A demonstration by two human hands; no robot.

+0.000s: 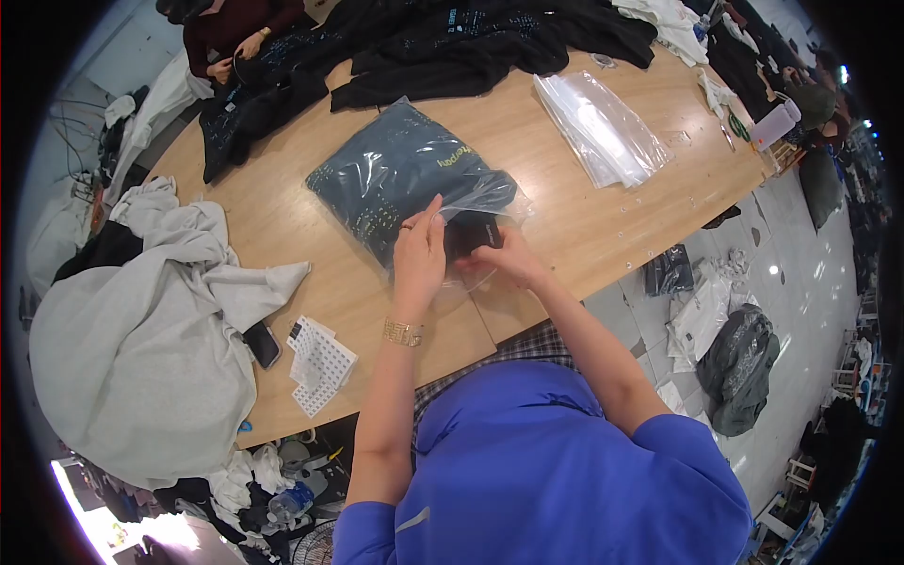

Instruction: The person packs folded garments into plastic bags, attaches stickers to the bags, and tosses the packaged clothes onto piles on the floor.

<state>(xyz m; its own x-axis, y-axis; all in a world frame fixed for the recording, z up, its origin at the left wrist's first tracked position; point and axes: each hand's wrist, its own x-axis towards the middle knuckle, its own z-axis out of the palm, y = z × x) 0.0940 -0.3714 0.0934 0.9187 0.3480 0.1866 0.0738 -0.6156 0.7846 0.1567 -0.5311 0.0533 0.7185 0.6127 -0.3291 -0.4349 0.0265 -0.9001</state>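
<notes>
The person's left hand (420,252), fingertips apparently pinching the lifted film of a clear plastic bag (478,195), seems to keep its mouth open, while the right hand (507,258) pinches a flat black piece (478,234) at that mouth. The bag, around a folded dark grey-green garment (391,174) with yellow lettering, lies on the pale wooden desk (546,254), which supports it. Beyond, glossy clear plastic sleeves (589,122) lie near, perhaps for easy reach.
</notes>
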